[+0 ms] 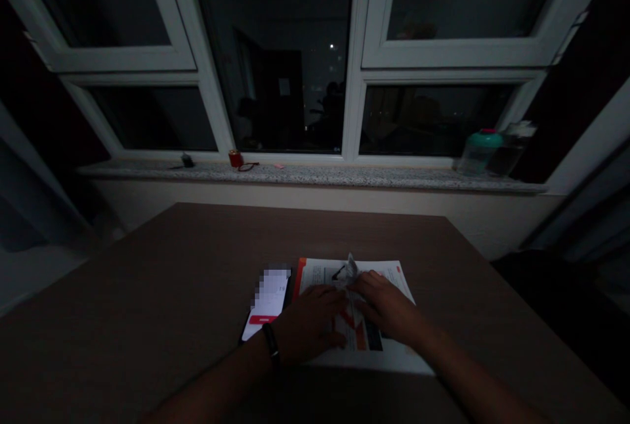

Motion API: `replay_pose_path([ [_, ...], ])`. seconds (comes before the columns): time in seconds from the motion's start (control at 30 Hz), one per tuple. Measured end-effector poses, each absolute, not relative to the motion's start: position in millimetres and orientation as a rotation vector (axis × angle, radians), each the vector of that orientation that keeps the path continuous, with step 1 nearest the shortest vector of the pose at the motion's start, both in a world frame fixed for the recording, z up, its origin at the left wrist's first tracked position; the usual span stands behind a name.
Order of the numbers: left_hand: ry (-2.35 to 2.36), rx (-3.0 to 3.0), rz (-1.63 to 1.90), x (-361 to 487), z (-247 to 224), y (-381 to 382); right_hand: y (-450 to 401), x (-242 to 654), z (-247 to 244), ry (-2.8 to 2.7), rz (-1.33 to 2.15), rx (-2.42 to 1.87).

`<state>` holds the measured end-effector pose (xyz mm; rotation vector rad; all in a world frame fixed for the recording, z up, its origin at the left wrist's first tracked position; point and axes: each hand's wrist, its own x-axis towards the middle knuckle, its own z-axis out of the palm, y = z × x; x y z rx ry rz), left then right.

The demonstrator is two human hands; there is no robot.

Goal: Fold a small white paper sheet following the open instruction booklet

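Observation:
A printed booklet or sheet [401,355] with orange and dark pictures lies on the brown table. Over its middle is a thin, pale, see-through crumpled sheet [351,268], with one peak standing up; whether it is paper or plastic I cannot tell. My left hand [312,322], a dark band on its wrist, rests flat over the left part, fingers stretched out and thumb apart. My right hand [386,302] comes from the right, its fingertips closed at the crumpled sheet's edge. The fingertips of both hands nearly meet, and they hide part of the print.
A lit phone [268,299] lies left of the booklet. Behind the table [147,279], the stone windowsill [305,176] holds a small red jar [235,159], a small dark object [187,160] and a clear jug with a teal top [482,148]. The room is dim.

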<state>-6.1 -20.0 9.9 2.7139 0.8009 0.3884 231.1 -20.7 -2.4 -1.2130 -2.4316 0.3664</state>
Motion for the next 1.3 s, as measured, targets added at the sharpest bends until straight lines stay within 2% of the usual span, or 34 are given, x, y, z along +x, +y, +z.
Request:
replay_pose_path([
  [0.67,1.005,2.696,0.447,4,1,-19,-22,222,-9,-2.351,0.403,-1.163],
  [0.93,0.982,2.708,0.451,8,1,-22,-14,224,-17,-1.932,0.23,-1.225],
  [1.3,0.96,2.733,0.457,10,0,-24,-13,220,-14,-1.953,0.365,-1.245],
])
